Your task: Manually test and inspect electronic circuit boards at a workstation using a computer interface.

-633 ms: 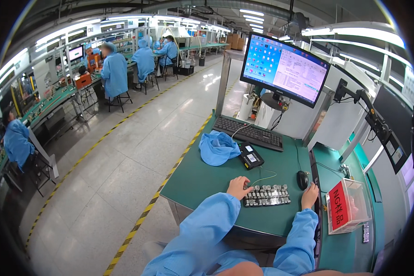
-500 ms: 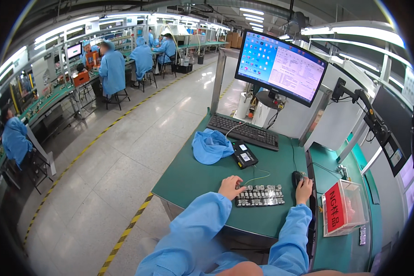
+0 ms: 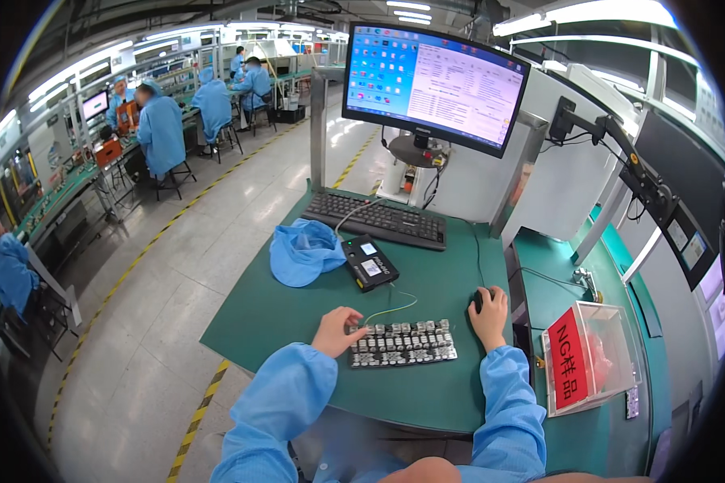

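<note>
On the green-topped table lies a small keyboard without keycaps (image 3: 403, 344), its rows of switches bare. My left hand (image 3: 337, 331) is at its left end, fingers bent and gripping the upper left corner. A thin pale cable (image 3: 407, 303) runs from near that corner to a black tester box (image 3: 370, 263) with two small lit screens. My right hand (image 3: 489, 315) is wrapped over a black computer mouse (image 3: 482, 298), which it mostly covers.
A blue cloth cap (image 3: 302, 253) lies beside the tester, before a black keyboard (image 3: 379, 219). Behind stands a lit monitor (image 3: 435, 84). At right, a clear bin (image 3: 612, 354) bears a red label (image 3: 568, 357). Across the aisle, several people in blue coats (image 3: 161, 137) sit at benches.
My view has swung to the right, so the table sits further left in the picture. My right hand now covers more of the mouse. My left hand stays at the bare keyboard's corner.
</note>
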`<state>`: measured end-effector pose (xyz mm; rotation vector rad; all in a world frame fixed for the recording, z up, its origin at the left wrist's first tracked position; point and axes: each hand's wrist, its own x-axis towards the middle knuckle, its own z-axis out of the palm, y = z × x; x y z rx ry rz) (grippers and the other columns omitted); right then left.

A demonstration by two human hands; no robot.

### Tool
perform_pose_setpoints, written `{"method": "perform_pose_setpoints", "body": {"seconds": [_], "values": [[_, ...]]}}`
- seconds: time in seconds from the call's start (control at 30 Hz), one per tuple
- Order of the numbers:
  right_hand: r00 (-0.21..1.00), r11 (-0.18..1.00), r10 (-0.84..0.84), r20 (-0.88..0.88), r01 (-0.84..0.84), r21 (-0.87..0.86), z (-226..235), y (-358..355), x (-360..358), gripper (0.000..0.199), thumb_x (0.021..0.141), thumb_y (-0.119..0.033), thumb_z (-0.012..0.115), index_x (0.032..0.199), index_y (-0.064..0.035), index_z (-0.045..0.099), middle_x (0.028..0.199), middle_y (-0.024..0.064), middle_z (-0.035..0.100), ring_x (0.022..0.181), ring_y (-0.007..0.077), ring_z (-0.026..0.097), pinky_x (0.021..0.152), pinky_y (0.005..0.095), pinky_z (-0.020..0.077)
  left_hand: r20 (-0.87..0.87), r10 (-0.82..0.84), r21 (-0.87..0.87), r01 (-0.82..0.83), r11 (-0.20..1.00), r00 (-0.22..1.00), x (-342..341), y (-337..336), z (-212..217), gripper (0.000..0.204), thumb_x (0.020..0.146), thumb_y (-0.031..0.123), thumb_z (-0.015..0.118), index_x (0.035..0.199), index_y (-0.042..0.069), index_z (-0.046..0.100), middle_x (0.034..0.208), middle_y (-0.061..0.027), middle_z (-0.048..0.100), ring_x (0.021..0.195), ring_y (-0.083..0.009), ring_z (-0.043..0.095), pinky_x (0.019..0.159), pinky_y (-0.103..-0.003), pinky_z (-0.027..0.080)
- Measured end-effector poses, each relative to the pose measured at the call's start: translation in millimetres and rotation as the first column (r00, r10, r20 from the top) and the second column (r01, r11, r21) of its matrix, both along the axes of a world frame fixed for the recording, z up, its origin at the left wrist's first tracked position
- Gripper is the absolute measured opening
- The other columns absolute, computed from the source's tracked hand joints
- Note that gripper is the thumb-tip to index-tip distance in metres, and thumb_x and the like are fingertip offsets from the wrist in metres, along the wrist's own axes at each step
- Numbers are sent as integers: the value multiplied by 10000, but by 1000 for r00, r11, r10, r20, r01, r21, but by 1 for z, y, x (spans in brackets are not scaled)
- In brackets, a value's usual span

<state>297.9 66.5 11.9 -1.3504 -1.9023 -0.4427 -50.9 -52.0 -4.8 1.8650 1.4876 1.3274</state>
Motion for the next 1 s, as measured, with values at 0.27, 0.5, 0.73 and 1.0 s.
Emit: {"method": "perform_pose_setpoints", "body": {"seconds": [0.27,0.5,0.73,1.0], "values": [[999,997,-29,-35,26,-69,-4,2,3,306,694,-109,637,995,-75,592,1078,160,499,1024,350,470,862,428,418,-46,12,-41,-14,999,999,1,-3,-2,310,717,185,761,914,10,597,875,-106,594,792,-216,610,720,-327,494],[998,998,-56,-30,55,-44,-4,4,2,314,700,-107,633,1010,-80,598,1098,162,499,1027,349,473,845,425,427,-44,20,-34,-21,999,999,3,-1,3,325,719,156,759,943,-6,588,871,-99,585,790,-188,584,730,-304,485],[978,977,-207,2,207,-53,-5,-6,-6,320,722,-158,630,1037,-108,606,1139,163,500,1011,350,487,818,415,439,3,12,-6,-12,1000,1000,0,2,-4,320,709,173,761,930,14,591,858,-102,597,786,-203,605,723,-314,496],[990,990,-141,-28,141,-8,-14,-1,-2,318,724,-151,644,1036,-105,608,1097,148,518,966,341,518,820,412,449,1,11,8,-11,1000,1000,-2,4,-11,330,709,202,765,922,20,592,848,-95,599,779,-194,607,716,-315,496]]}}
